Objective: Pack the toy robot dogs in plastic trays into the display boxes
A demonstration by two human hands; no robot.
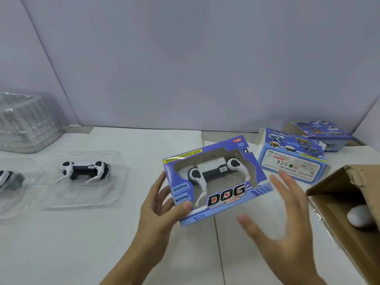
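My left hand [162, 204] grips the left end of a blue display box [255, 190], thumb on its front. A white and black robot dog [213, 171] shows through the box window. My right hand [281, 212] hovers just right of the box with spread fingers and is blurred. On the left, another robot dog [84, 171] lies in a clear plastic tray [107, 194]. A third dog [8, 177] in a tray is cut off by the left edge.
Two more blue display boxes [292, 155] [320, 134] lie at the back right, flaps open. A brown cardboard carton [345, 202] stands open at the right with a white rounded object [359, 218] inside. A stack of clear trays [26, 122] sits far left.
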